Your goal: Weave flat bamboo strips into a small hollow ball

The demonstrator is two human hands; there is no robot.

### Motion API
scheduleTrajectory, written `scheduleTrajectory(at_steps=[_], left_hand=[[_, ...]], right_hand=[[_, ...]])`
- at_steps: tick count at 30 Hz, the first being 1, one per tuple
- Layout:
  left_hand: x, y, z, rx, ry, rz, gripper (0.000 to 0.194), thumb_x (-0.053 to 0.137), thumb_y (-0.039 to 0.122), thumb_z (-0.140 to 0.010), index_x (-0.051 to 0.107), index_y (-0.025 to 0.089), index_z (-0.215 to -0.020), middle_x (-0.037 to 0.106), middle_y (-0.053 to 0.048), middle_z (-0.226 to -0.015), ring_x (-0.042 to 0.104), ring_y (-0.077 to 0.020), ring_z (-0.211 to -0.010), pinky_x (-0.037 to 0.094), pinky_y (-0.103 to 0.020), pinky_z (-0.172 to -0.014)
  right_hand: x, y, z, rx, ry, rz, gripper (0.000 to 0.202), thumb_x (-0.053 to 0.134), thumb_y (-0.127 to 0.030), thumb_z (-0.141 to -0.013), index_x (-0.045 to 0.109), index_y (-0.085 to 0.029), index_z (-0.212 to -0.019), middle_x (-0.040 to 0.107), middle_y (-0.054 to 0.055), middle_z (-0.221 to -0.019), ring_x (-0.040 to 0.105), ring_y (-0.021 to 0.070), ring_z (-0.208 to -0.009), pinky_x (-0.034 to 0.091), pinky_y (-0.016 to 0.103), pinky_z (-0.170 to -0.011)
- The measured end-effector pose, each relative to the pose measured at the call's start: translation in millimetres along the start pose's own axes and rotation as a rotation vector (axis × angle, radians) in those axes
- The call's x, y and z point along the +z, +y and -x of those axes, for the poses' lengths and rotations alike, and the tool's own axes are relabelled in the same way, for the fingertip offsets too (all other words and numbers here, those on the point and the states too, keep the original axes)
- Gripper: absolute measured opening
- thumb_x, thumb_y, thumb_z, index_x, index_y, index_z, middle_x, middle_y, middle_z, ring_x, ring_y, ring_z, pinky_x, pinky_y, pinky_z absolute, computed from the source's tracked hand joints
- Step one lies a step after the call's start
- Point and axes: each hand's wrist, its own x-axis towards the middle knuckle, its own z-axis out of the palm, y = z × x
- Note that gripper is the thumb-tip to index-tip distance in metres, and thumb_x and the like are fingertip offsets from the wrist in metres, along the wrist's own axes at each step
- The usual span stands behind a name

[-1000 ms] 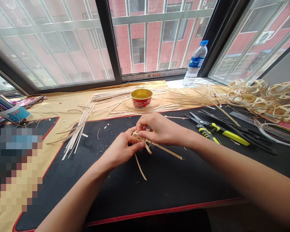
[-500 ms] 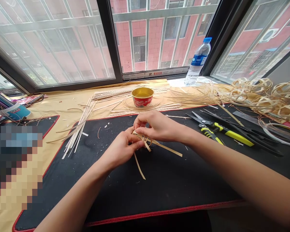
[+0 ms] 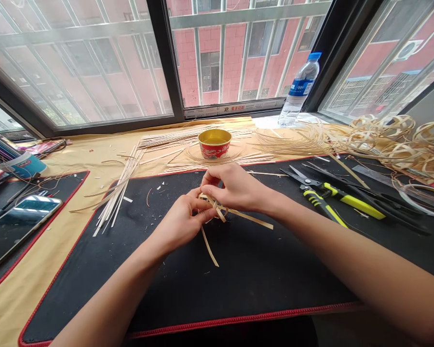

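Observation:
Both hands meet over the black mat (image 3: 238,274) around a small weave of pale bamboo strips (image 3: 221,215). My left hand (image 3: 183,217) pinches the weave from the left, thumb and fingers closed on it. From above and behind, my right hand (image 3: 228,187) grips the strips, its fingers bent down and partly hiding them. One loose strip end (image 3: 252,220) sticks out to the right, and another (image 3: 210,248) hangs toward me. The fingers cover much of the woven part.
Behind the hands stands a red and gold bowl (image 3: 214,144). Loose strips (image 3: 117,193) lie left. Yellow-handled pliers (image 3: 347,198) lie right, near woven balls (image 3: 379,137). A water bottle (image 3: 299,91) stands by the window; a phone (image 3: 21,231) lies on another mat at left.
The hands keep their hold on the weave, with only a slight shift of the right fingers and thumb. The view has moved a little.

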Motion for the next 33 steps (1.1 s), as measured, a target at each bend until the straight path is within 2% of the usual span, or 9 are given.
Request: scheduleTrajectory(at_steps=[5, 7, 9, 11, 13, 18, 23, 28, 33], left_hand=[[-9.2, 2.2, 2.8, 0.026, 0.072, 0.154, 0.039, 0.058, 0.052, -0.082, 0.072, 0.018, -0.068, 0.063, -0.009, -0.119, 0.055, -0.0295, -0.115, 0.041, -0.039, -0.102], [-13.5, 2.5, 4.2, 0.037, 0.255, 0.270, 0.041, 0.057, 0.057, -0.081, 0.073, 0.019, -0.084, 0.066, -0.008, -0.113, 0.057, -0.0282, -0.113, 0.043, -0.039, -0.100], [-15.1, 3.3, 5.8, 0.091, 0.555, 0.373, 0.040, 0.060, 0.055, -0.080, 0.070, 0.020, -0.097, 0.067, -0.007, -0.108, 0.060, -0.0257, -0.108, 0.048, -0.038, -0.093], [-12.5, 5.4, 7.9, 0.190, 0.819, 0.364, 0.031, 0.062, 0.048, -0.082, 0.070, 0.020, -0.093, 0.066, -0.006, -0.106, 0.061, -0.0226, -0.105, 0.049, -0.035, -0.090], [-6.3, 8.6, 10.6, 0.298, 0.898, 0.208, 0.022, 0.062, 0.041, -0.084, 0.071, 0.020, -0.080, 0.065, -0.005, -0.106, 0.060, -0.0208, -0.107, 0.047, -0.034, -0.095], [11.6, 12.6, 14.2, 0.499, 0.661, -0.093, 0.019, 0.075, 0.033, -0.073, 0.072, 0.025, -0.090, 0.050, -0.005, -0.134, 0.045, -0.0252, -0.128, 0.043, -0.038, -0.105], [15.1, 13.2, 14.8, 0.592, 0.692, -0.029, 0.032, 0.078, 0.033, -0.069, 0.070, 0.025, -0.099, 0.047, -0.006, -0.137, 0.037, -0.0265, -0.134, 0.038, -0.040, -0.110], [15.5, 9.7, 13.4, 0.420, 0.682, 0.144, 0.011, 0.076, 0.029, -0.073, 0.074, 0.025, -0.083, 0.051, -0.005, -0.135, 0.044, -0.0253, -0.130, 0.037, -0.042, -0.109], [18.0, -1.1, 5.5, 0.129, 0.467, 0.367, 0.014, 0.079, 0.034, -0.067, 0.075, 0.023, -0.075, 0.058, -0.009, -0.126, 0.042, -0.0253, -0.131, 0.037, -0.041, -0.108]], right_hand=[[-6.5, 6.3, -2.8, 0.044, 0.097, -0.139, 0.010, 0.057, -0.011, -0.079, 0.062, -0.012, -0.070, 0.063, 0.002, -0.066, 0.055, 0.0114, -0.060, 0.041, 0.022, -0.055], [-12.4, 10.1, -1.3, 0.095, 0.147, -0.319, 0.011, 0.057, -0.015, -0.082, 0.061, -0.013, -0.072, 0.064, 0.003, -0.069, 0.057, 0.0109, -0.059, 0.043, 0.021, -0.051], [-18.4, 13.4, 2.6, 0.159, 0.233, -0.496, 0.012, 0.057, -0.016, -0.083, 0.060, -0.013, -0.072, 0.066, 0.005, -0.076, 0.059, 0.0106, -0.061, 0.047, 0.020, -0.049], [-23.5, 15.6, 8.5, 0.227, 0.359, -0.617, 0.011, 0.058, -0.014, -0.083, 0.061, -0.012, -0.073, 0.067, 0.006, -0.080, 0.060, 0.0103, -0.064, 0.049, 0.019, -0.049], [-27.6, 15.6, 15.4, 0.277, 0.494, -0.689, 0.010, 0.060, -0.014, -0.082, 0.063, -0.012, -0.073, 0.067, 0.006, -0.079, 0.060, 0.0097, -0.064, 0.050, 0.018, -0.049], [-39.8, -1.2, 31.2, 0.255, 0.705, -0.719, 0.012, 0.062, -0.017, -0.083, 0.066, -0.013, -0.072, 0.068, 0.005, -0.079, 0.062, 0.0099, -0.066, 0.052, 0.017, -0.050], [-45.1, -29.1, 38.1, 0.230, 0.656, -0.734, 0.015, 0.062, -0.015, -0.084, 0.066, -0.013, -0.069, 0.064, 0.003, -0.070, 0.061, 0.0103, -0.061, 0.053, 0.018, -0.047], [-24.3, -20.5, 35.2, 0.376, 0.506, -0.851, 0.013, 0.065, -0.015, -0.080, 0.064, -0.011, -0.067, 0.062, 0.004, -0.071, 0.059, 0.0096, -0.060, 0.052, 0.018, -0.046], [1.1, 15.7, 31.7, 0.447, 0.410, -1.004, 0.016, 0.071, -0.026, -0.074, 0.066, -0.012, -0.070, 0.064, 0.002, -0.074, 0.057, 0.0086, -0.066, 0.048, 0.019, -0.057]])
